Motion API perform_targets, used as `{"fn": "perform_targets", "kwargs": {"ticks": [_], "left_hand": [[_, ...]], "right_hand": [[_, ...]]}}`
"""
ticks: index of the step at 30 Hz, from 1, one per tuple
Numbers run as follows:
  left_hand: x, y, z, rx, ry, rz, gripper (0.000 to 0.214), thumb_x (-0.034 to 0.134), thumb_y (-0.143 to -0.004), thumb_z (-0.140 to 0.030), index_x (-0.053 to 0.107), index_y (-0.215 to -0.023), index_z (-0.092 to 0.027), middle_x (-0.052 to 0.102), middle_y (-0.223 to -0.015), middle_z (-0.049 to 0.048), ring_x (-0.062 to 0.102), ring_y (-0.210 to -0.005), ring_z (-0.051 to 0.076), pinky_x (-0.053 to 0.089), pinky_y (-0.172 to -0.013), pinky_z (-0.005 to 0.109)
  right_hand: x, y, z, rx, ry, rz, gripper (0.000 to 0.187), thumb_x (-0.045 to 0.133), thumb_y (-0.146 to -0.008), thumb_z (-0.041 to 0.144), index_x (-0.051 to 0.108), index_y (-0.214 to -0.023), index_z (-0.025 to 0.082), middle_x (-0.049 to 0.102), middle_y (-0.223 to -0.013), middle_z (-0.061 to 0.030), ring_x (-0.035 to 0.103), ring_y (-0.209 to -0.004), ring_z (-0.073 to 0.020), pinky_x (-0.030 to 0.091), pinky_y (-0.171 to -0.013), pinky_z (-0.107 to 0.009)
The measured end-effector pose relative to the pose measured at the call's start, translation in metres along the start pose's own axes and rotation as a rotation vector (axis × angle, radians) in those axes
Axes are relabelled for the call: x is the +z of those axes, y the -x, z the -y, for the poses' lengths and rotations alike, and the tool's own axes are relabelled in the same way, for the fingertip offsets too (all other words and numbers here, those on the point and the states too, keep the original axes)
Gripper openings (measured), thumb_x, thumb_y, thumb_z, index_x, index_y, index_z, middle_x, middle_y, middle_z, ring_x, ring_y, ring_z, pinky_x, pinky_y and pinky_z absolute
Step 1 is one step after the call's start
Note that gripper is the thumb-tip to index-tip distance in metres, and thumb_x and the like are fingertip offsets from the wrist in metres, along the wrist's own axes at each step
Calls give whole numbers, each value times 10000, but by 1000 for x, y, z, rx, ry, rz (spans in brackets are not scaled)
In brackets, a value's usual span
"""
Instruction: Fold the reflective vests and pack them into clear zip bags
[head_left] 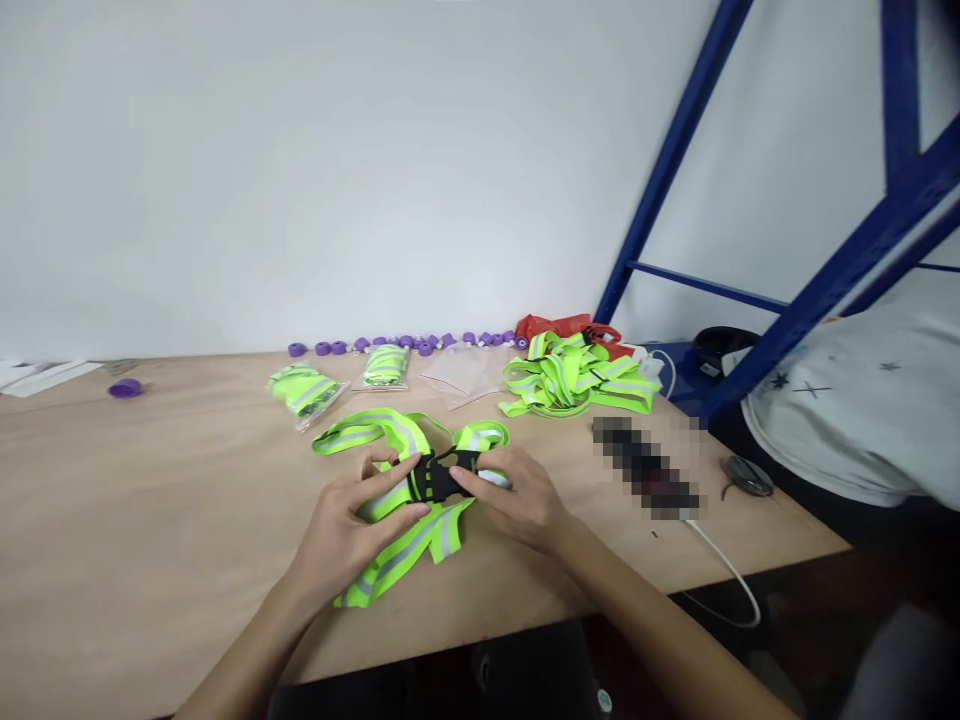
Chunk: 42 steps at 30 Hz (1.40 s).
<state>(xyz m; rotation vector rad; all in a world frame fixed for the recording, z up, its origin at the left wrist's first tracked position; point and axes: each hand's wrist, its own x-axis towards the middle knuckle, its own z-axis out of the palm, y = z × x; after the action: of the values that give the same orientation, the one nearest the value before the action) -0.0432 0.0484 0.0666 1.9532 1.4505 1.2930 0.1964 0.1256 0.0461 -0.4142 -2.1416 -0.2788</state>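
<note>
Both hands meet over a neon-yellow reflective strap [397, 520] lying near the front edge of the desk [150, 520]. Left hand [352, 525] presses down on the strap with its fingers curled around the band, thumb and forefinger pinching just beside the black buckle [441, 475]. Right hand [514, 500] grips the buckle from the other side, fingertips closed on it (the buckle's two halves look joined, though the fingers hide part of it). Loops of the strap spread out behind the hands, and a folded length runs back toward the person under the left palm.

Farther back lies a loose pile of the same straps [574, 378], with a red bag [559, 325] behind it. Two bagged straps [307, 392] sit left of centre, and clear empty bags [469, 372] lie between them and the pile. A row of purple caps [405, 343] lines the wall, with one more cap [124, 388] well apart at the far left. A white cable [724, 565] trails off the desk's right edge.
</note>
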Motion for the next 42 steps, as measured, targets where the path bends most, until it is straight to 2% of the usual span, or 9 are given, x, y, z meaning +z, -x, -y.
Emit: {"fn": "perform_targets", "kwargs": {"ticks": [7, 11, 14, 20, 25, 29, 34, 39, 42], "left_hand": [[2, 6, 9, -12, -276, 44, 577, 714, -806, -499, 581, -1361, -417, 638, -1266, 37, 647, -1098, 304, 529, -839, 356], [-25, 10, 24, -73, -552, 165, 676, 682, -786, -362, 493, -1429, -438, 690, -1204, 28, 698, -905, 301, 490, -612, 296], [-59, 2, 36, -63, -572, 96, 666, 616, -702, -198, 607, -1342, -383, 720, -1176, 43, 689, -963, 333, 495, -668, 301], [-108, -52, 30, -156, -298, -14, 346, 548, -745, -224, 760, -1017, -239, 758, -936, 53, 668, -837, 280, 500, -709, 309], [-137, -125, -5, -305, 153, -35, 238, 745, -686, -222, 747, -906, -129, 710, -805, 77, 651, -714, 213, 529, -648, 311], [-165, -150, -50, -98, 435, -200, 290, 705, -746, -100, 674, -1033, -79, 642, -774, -4, 675, -819, 172, 530, -842, 395], [-163, -81, -66, 75, 66, -62, 351, 726, -818, -272, 633, -1122, -123, 670, -959, 8, 642, -919, 182, 518, -880, 368], [-119, 39, -4, 89, -410, 247, 308, 673, -873, -430, 656, -1092, -213, 684, -998, 44, 641, -905, 205, 528, -795, 284], [-90, 85, 26, 140, -524, 409, 372, 653, -878, -507, 664, -1146, -248, 683, -1100, 72, 630, -1007, 242, 521, -856, 316]], "right_hand": [[4, 9, -5, 145, 38, 218, 548, 481, -874, 71, 582, -1373, 274, 617, -1099, -108, 611, -998, -213, 543, -858, -351], [-19, 17, -28, 406, 2, 295, 740, 461, -718, 3, 532, -1412, 247, 580, -1189, -119, 599, -1073, -244, 544, -892, -374], [-42, 14, -51, 556, -67, 232, 667, 470, -714, 34, 587, -1342, 228, 616, -1143, -102, 617, -1051, -242, 529, -918, -377], [-44, -22, -101, 816, -234, 81, 346, 472, -808, 158, 689, -1076, 157, 719, -953, -74, 681, -837, -217, 566, -805, -384], [-55, -82, -144, 794, -189, 93, 292, 422, -902, 156, 650, -1053, 53, 709, -834, -74, 639, -634, -107, 546, -675, -269], [-99, -123, -152, 681, -38, 117, 258, 581, -886, 266, 645, -1059, 86, 685, -955, -75, 618, -776, -112, 483, -716, -239], [-127, -80, -114, 554, 146, 279, 334, 663, -838, 364, 643, -1062, 118, 679, -903, -78, 608, -791, -187, 425, -675, -275], [-108, 54, -69, 326, 443, 641, 228, 560, -842, 237, 651, -1040, 169, 689, -980, -112, 646, -856, -239, 454, -645, -282], [-100, 103, -46, 368, 295, 776, 230, 532, -909, 305, 656, -1077, 209, 682, -1015, -95, 660, -930, -233, 517, -741, -310]]}}
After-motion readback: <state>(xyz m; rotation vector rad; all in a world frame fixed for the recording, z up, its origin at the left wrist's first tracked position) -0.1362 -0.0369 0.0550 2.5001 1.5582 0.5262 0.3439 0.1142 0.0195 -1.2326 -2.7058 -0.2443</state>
